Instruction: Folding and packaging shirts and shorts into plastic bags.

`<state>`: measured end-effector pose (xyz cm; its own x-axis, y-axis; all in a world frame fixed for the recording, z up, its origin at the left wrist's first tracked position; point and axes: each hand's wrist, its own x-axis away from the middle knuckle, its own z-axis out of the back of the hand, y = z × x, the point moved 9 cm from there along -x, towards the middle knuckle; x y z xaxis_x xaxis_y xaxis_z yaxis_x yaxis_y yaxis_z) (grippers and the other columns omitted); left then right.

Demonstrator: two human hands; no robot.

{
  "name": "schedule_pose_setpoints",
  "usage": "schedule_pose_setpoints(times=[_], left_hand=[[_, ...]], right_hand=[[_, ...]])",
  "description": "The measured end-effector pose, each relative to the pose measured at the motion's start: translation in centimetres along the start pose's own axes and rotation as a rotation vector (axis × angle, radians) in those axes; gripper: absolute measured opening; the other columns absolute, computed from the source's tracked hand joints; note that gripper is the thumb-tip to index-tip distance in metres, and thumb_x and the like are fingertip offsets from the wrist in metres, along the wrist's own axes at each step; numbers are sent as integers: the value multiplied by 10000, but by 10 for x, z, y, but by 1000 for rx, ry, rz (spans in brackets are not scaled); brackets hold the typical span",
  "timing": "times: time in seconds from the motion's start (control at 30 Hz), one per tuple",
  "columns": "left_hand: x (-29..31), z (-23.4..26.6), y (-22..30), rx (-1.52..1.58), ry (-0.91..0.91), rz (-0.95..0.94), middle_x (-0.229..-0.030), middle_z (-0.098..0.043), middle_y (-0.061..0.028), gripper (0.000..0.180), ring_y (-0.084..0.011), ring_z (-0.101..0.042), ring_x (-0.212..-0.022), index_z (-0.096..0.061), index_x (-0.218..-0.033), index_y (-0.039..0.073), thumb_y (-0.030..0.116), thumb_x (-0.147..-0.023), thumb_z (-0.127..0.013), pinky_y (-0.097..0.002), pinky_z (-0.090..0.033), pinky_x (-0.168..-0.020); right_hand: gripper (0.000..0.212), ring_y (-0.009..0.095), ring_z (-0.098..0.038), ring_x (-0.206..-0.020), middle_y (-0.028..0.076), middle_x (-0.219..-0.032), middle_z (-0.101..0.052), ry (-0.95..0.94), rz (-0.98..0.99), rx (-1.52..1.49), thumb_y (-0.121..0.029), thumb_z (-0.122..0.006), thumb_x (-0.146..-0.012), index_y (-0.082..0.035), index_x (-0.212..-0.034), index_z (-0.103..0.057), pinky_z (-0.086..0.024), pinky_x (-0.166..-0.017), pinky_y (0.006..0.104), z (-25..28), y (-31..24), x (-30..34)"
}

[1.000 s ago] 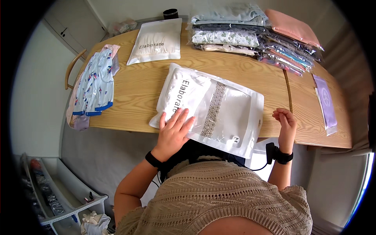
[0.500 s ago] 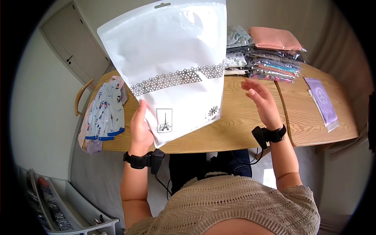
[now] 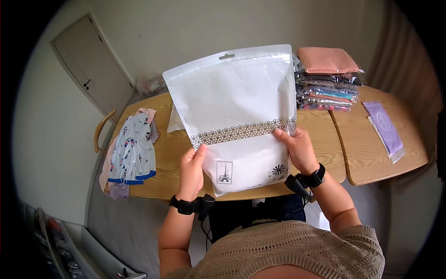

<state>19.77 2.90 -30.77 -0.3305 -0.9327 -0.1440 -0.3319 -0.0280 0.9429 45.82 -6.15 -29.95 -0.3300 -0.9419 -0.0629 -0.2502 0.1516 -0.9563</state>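
With my left hand (image 3: pixel 189 171) and right hand (image 3: pixel 303 149) each pinching a side edge, I hold the white bag (image 3: pixel 234 100) between them above the table (image 3: pixel 328 144), slotted end farthest from me.

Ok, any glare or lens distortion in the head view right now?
Head view: small glints on the plastic-wrapped garment stack, soft sheen on the white zip pouch; head view: fisheye tilts the door and blackens the corners.
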Motion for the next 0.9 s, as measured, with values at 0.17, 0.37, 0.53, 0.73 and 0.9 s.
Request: schedule_pose_setpoints(times=[0.17, 0.37, 0.53, 0.73, 0.9], left_hand=[[-10, -8, 50, -34, -98, -102, -912, -601, 2, 206, -39, -497, -771, -590, -998, 4, 198, -938, -558, -203, -397, -681], [-25, -9, 139, -165, -49, -401, -868, -615, -3, 225, -37, -502, -730, -610, -1010, 0, 204, -922, -586, -187, -397, -664], [-20, -30, 162, -322, -77, -447, -909, -628, -37, 188, -90, -562, -814, -597, -1000, -24, 142, -912, -593, -231, -445, -760], [-16, -37, 171, -494, -54, -448, -823, -630, -15, 183, -52, -543, -731, -618, -977, -40, 120, -890, -621, -204, -449, -669], [-15, -48, 185, -602, -148, -313, -872, -626, -35, 213, -68, -553, -793, -594, -1025, -38, 106, -873, -631, -207, -446, -708]], right_hand=[[169, 55, -560, -687, 7, -793, -645, -25, 60, 61, -156, -667, -861, 12, -880, -658, -464, -620, 217, 4, -12, 10], [107, 46, -558, -687, -15, -767, -648, 9, 144, 143, -119, -676, -845, -13, -858, -680, -461, -640, 215, 11, -22, 20], [80, 46, -559, -691, -17, -773, -649, 27, 158, 158, -87, -669, -841, -8, -854, -675, -458, -639, 215, 19, -21, 27], [78, 49, -560, -689, -20, -761, -648, 35, 183, 208, -83, -680, -834, -6, -850, -676, -457, -639, 218, 27, -23, 35], [75, 50, -561, -697, -21, -768, -651, 61, 182, 215, -71, -683, -829, -2, -858, -679, -457, -647, 216, 33, -30, 41]])
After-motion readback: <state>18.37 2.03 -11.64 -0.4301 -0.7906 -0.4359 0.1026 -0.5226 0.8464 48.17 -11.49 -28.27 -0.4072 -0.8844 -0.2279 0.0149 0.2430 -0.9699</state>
